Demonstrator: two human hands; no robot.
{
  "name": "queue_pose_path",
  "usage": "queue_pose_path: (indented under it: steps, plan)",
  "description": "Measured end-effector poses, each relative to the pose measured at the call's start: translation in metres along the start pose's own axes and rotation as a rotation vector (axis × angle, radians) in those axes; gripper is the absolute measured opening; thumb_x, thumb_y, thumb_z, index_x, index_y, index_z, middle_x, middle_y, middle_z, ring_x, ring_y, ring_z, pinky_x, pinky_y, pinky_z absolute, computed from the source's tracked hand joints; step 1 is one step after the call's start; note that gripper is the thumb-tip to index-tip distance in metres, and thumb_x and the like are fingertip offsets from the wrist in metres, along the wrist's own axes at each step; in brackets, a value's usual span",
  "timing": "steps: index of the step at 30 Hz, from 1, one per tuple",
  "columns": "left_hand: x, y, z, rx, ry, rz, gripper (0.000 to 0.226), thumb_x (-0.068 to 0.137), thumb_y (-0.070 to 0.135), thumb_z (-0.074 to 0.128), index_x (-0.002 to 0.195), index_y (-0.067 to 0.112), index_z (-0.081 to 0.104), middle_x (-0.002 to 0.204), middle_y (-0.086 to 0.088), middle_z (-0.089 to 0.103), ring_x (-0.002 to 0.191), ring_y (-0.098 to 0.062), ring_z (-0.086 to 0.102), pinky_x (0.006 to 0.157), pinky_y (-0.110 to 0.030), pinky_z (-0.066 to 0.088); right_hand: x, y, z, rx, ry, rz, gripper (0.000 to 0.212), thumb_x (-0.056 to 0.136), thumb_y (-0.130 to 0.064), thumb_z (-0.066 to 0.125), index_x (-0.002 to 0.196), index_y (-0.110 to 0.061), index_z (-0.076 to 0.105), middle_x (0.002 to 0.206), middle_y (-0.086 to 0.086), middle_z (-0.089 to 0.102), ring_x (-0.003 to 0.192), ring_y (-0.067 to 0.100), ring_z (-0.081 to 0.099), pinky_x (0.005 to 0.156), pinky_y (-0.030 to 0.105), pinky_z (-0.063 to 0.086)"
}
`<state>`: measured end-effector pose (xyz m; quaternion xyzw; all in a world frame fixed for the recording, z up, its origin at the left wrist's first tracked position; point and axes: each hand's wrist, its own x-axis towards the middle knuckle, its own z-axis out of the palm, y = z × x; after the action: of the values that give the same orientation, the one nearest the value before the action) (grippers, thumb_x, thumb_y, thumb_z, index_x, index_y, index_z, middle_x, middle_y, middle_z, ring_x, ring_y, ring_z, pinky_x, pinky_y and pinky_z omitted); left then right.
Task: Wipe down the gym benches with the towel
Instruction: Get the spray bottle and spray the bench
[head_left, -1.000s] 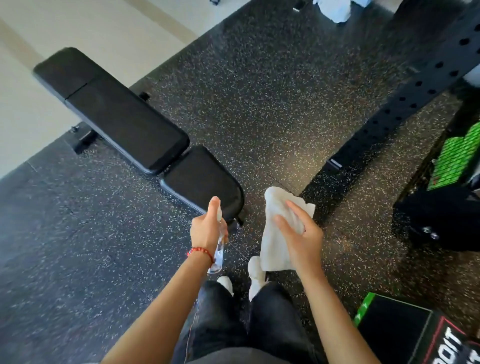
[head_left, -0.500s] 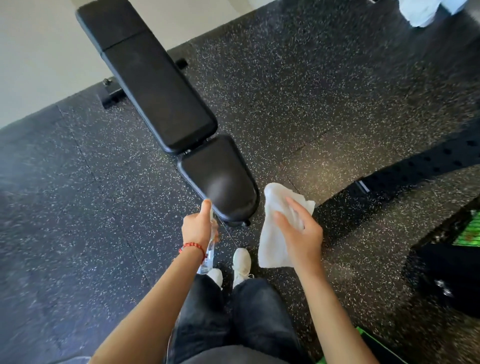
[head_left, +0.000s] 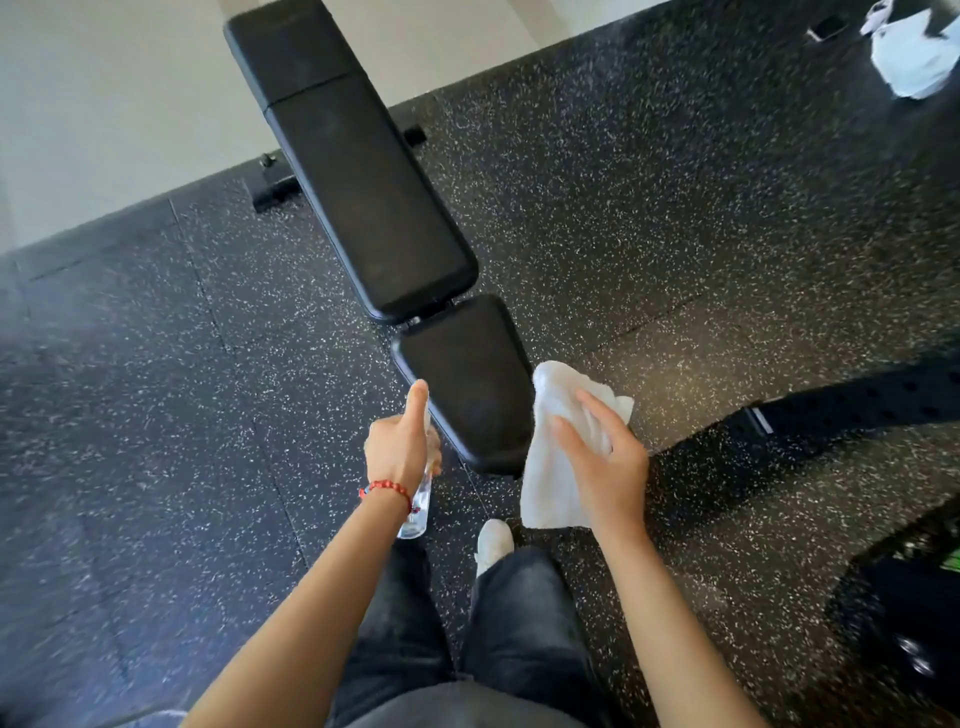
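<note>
Standing at the near end of the bench (head_left: 363, 171), left hand (head_left: 400, 447) gripping a spray bottle (head_left: 418, 512), right hand (head_left: 608, 462) clutching the towel (head_left: 550, 467), probably about to spray, then wipe.

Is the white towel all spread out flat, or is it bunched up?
Bunched up. The towel hangs crumpled from the right hand, folds draping down, held in the air beside the bench seat.

Place: a gym or weight room.
Floor: black rubber tiles (head_left: 675, 218) flecked with white, seams visible, meeting a pale smooth floor (head_left: 104, 104) at far left.
Equipment: a black padded bench (head_left: 363, 182) in the middle; a black steel upright with rows of holes (head_left: 857, 400) at right.
</note>
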<state>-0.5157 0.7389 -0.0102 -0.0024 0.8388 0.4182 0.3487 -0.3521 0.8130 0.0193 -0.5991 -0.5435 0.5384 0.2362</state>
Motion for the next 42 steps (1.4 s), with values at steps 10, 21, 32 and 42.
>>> queue_pose_path:
  steps: [10, 21, 32, 42]
  plan:
    - [0.117, 0.057, -0.056, 0.028, -0.103, 0.052, 0.06, 0.086, 0.059, 0.047, 0.059, 0.006, 0.051, 0.054, -0.007, 0.058, 0.049, -0.02, 0.051, 0.056, -0.029, 0.042, 0.041, -0.057, 0.115, -0.024, 0.097, -0.057, 0.032, 0.079, -0.02, 0.072, 0.11, -0.025, 0.065, 0.103, -0.021, 0.059, 0.096, -0.011, 0.051, 0.078, -0.004, 0.036]
    - [0.237, 0.127, -0.1, 0.146, -0.218, 0.094, 0.059, 0.086, 0.059, 0.046, 0.059, 0.007, 0.05, 0.056, -0.006, 0.054, 0.055, -0.021, 0.049, 0.061, -0.03, 0.041, 0.065, -0.105, 0.235, 0.07, 0.196, 0.007, 0.033, 0.081, -0.018, 0.071, 0.112, -0.025, 0.063, 0.107, -0.02, 0.059, 0.094, -0.025, 0.049, 0.082, -0.003, 0.035]
    - [0.286, 0.158, -0.088, 0.109, -0.181, -0.023, 0.064, 0.053, 0.065, 0.04, 0.059, 0.003, 0.057, 0.059, -0.014, 0.059, 0.057, -0.024, 0.053, 0.07, -0.048, 0.052, 0.133, -0.132, 0.245, 0.099, 0.227, 0.05, 0.033, 0.081, -0.018, 0.071, 0.113, -0.024, 0.064, 0.106, -0.024, 0.059, 0.094, -0.02, 0.051, 0.081, -0.004, 0.035]
    - [0.326, 0.22, -0.092, 0.09, -0.083, 0.019, 0.067, 0.07, 0.07, 0.046, 0.058, 0.005, 0.051, 0.06, -0.012, 0.058, 0.059, -0.023, 0.053, 0.067, -0.036, 0.045, 0.202, -0.175, 0.266, 0.063, 0.148, 0.028, 0.033, 0.08, -0.017, 0.071, 0.111, -0.025, 0.064, 0.103, -0.025, 0.058, 0.089, -0.03, 0.046, 0.078, -0.005, 0.035]
